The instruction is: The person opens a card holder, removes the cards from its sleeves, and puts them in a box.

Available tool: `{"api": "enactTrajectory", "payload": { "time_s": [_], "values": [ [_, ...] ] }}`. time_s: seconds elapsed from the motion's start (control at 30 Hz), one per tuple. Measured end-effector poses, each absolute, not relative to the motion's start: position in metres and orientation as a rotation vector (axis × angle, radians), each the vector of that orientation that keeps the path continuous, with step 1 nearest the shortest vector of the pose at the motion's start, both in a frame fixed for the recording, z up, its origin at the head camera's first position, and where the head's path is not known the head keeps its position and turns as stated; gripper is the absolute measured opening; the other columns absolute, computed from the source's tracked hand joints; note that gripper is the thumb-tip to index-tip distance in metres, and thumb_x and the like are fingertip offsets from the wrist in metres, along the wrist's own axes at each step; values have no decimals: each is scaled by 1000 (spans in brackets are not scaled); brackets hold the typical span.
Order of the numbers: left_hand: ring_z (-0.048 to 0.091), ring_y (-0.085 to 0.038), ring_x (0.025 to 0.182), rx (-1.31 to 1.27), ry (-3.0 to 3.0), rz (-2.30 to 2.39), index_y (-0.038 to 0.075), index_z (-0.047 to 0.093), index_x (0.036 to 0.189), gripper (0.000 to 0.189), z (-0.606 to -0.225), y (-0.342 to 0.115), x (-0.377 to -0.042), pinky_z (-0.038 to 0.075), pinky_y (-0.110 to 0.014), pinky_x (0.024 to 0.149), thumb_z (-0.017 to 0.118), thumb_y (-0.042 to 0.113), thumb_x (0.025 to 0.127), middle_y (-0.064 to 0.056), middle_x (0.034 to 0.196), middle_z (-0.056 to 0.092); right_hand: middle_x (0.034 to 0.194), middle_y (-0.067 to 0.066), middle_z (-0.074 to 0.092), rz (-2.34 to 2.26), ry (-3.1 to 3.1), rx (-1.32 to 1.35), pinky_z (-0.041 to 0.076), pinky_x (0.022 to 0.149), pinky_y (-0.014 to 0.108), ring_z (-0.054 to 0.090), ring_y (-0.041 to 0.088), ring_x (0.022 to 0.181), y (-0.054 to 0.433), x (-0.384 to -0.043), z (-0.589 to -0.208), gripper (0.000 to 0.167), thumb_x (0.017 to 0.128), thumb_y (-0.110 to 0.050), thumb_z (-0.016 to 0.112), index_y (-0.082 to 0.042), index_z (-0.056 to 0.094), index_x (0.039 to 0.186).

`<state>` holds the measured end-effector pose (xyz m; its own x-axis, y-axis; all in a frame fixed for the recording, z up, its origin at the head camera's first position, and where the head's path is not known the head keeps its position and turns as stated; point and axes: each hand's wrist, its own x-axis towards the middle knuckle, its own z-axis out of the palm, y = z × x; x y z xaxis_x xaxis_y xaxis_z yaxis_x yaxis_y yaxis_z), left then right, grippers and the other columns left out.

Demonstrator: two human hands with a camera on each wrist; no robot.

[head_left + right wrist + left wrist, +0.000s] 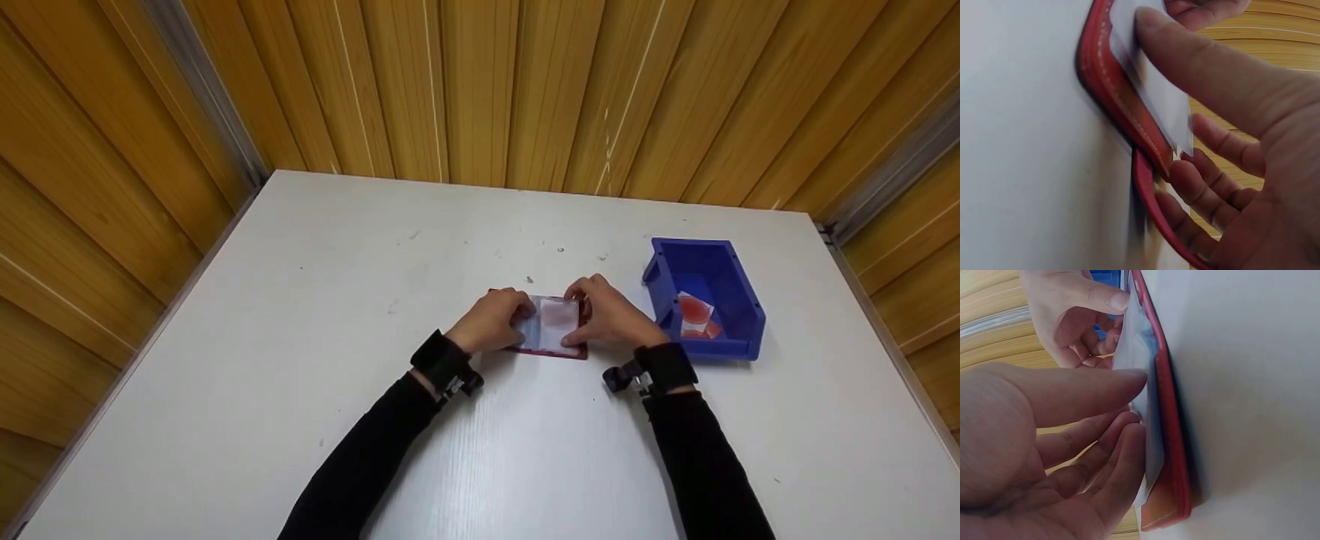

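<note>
A red card holder [551, 353] with stitched edges and clear plastic sleeves lies spread on the white table. My left hand [491, 319] is at its left half, thumb and curled fingertips on the sleeves [1154, 450]. On the other half, my right hand [611, 315] holds the right side, its thumb on a whitish sleeve [1168, 104] and the other fingers around the outer edge. A red strap [1154, 208] runs from the cover beside those fingers. What the sleeves contain is too blurred to tell.
A blue plastic bin [739, 349] stands right of the right hand, with white and red cards [695, 311] inside. Wood-patterned panels [480, 90] rise behind the table [360, 255]. Both wrists carry black straps with small cameras.
</note>
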<state>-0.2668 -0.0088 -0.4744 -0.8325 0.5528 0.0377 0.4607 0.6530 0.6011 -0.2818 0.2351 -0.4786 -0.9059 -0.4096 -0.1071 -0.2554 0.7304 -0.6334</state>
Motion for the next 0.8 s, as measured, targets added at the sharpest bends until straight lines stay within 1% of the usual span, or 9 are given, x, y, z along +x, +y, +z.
{"api": "enactTrajectory", "payload": {
  "time_s": [0.17, 0.23, 0.3, 0.4, 0.47, 0.53, 0.6, 0.67, 0.8],
  "values": [
    [58, -22, 97, 868, 2721, 910, 0, 71, 117, 36, -475, -9, -267, 51, -37, 93, 77, -2, 81, -14, 107, 70, 99, 11, 59, -1040, 2643, -517, 46, 76, 29, 56, 20, 85, 236, -284, -480, 71, 72, -17, 96, -6, 55, 128],
    [58, -22, 98, 860, 2708, 913, 0, 70, 118, 37, -474, -10, -267, 50, -37, 94, 77, -1, 82, -14, 109, 69, 92, 8, 60, -1074, 2635, -532, 45, 73, 28, 56, 19, 79, 235, -285, -480, 73, 77, -19, 93, -7, 53, 136],
    [61, -24, 100, 842, 2704, 945, -1, 70, 119, 38, -474, -12, -268, 51, -37, 94, 77, -2, 82, -15, 110, 69, 92, 6, 62, -1128, 2620, -546, 44, 73, 28, 55, 18, 80, 233, -284, -478, 74, 84, -23, 88, -9, 50, 146],
    [64, -28, 103, 794, 2778, 1077, -1, 68, 122, 35, -472, -15, -271, 53, -38, 93, 74, 0, 87, -16, 112, 69, 103, 10, 72, -1270, 2515, -587, 50, 81, 31, 65, 22, 90, 228, -280, -473, 75, 98, -29, 73, -14, 36, 161],
    [66, -30, 104, 761, 2870, 1213, -1, 67, 122, 31, -469, -17, -273, 55, -40, 92, 72, 1, 91, -17, 113, 69, 116, 14, 75, -1337, 2415, -616, 54, 92, 38, 70, 27, 103, 223, -277, -469, 72, 104, -32, 63, -19, 27, 165],
    [65, -31, 104, 726, 2964, 1322, 0, 67, 123, 28, -465, -20, -276, 55, -41, 91, 71, 3, 95, -16, 113, 68, 127, 15, 73, -1344, 2339, -634, 54, 101, 46, 70, 30, 114, 219, -275, -467, 69, 107, -34, 57, -22, 23, 166],
    [65, -30, 104, 697, 3023, 1378, 1, 67, 122, 27, -463, -21, -278, 54, -40, 92, 70, 5, 96, -15, 112, 68, 132, 13, 71, -1278, 2330, -667, 51, 105, 51, 68, 31, 120, 216, -274, -466, 67, 108, -31, 56, -22, 24, 166],
    [64, -28, 103, 683, 3038, 1381, 2, 67, 122, 27, -462, -21, -278, 54, -40, 92, 71, 4, 95, -14, 111, 68, 133, 10, 71, -1187, 2351, -717, 50, 107, 51, 67, 29, 119, 215, -273, -468, 69, 105, -24, 62, -20, 28, 165],
    [64, -28, 102, 714, 2976, 1315, 1, 67, 119, 27, -464, -18, -275, 54, -40, 90, 73, 1, 92, -16, 110, 68, 134, 8, 71, -1070, 2388, -819, 53, 91, 37, 63, 24, 100, 216, -273, -471, 77, 95, -10, 74, -16, 37, 162]
  ]
}}
